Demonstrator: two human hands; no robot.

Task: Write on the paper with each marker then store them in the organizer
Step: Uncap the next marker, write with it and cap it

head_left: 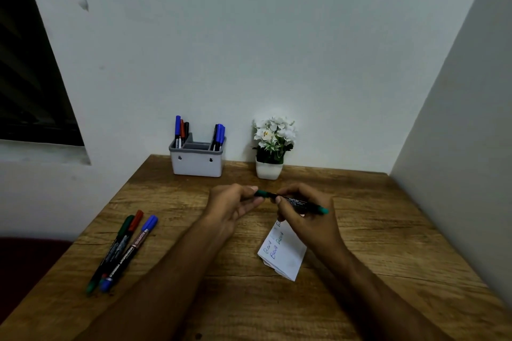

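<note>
- Now both hands meet above the table (374, 230), between the paper and the organizer, holding one green marker (300, 203) between them.
- Right hand (307, 217): fingers curled round the black barrel; the green tail end sticks out to the right.
- Left hand (232, 206): thumb and forefinger pinch the green cap (261, 193) at the marker's left end; the other fingers are loosely curled. Cannot tell whether the cap is fully seated.
- Paper (285, 255): small, folded, lying under and just in front of the right hand; handwritten words in blue and green show on it.
- Three markers (122, 249) lie side by side at the table's left edge, with green, red and blue caps pointing away.
- Organizer (197, 162): grey, against the wall at the table's far edge. Left compartment holds blue, red and black markers; right compartment holds blue ones.
- Flower pot (269, 170): white, just right of the organizer.
</note>
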